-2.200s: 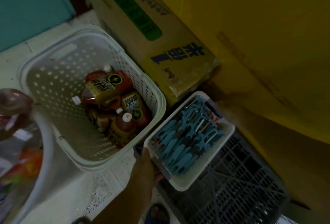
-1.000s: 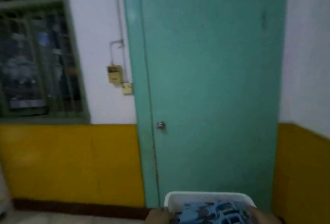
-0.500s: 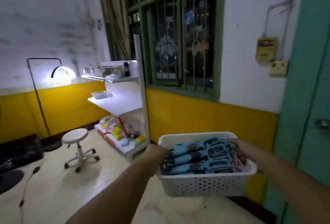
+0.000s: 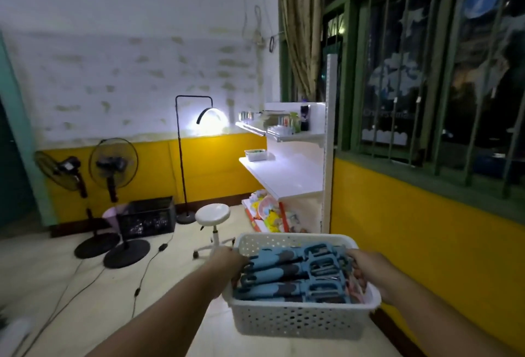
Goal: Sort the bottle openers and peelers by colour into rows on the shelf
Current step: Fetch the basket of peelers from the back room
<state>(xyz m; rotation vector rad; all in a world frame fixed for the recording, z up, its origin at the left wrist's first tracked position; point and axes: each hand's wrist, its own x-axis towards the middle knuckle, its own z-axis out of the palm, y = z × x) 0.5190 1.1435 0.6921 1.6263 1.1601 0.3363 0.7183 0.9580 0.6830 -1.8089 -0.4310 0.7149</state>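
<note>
I carry a white perforated basket (image 4: 298, 321) in front of me at the lower middle. Several blue peelers and openers (image 4: 292, 274) lie packed inside it, with something pink at its right end. My left hand (image 4: 228, 261) grips the basket's left rim and my right hand (image 4: 369, 270) grips the right rim. The white shelf unit (image 4: 287, 177) stands ahead against the window wall; its middle board is lit and carries a small white tray (image 4: 255, 155) at the far end.
A white stool (image 4: 213, 214) stands on the floor between me and the shelf. Two standing fans (image 4: 113, 163), a black crate (image 4: 146, 216) and a floor lamp (image 4: 208, 118) line the far wall. Cables trail across the floor at left. Colourful packets fill the bottom shelf.
I lifted the basket off the grey crate, took it in both hands and turned past the green door. The shelf and stool are now nearer and more central.
</note>
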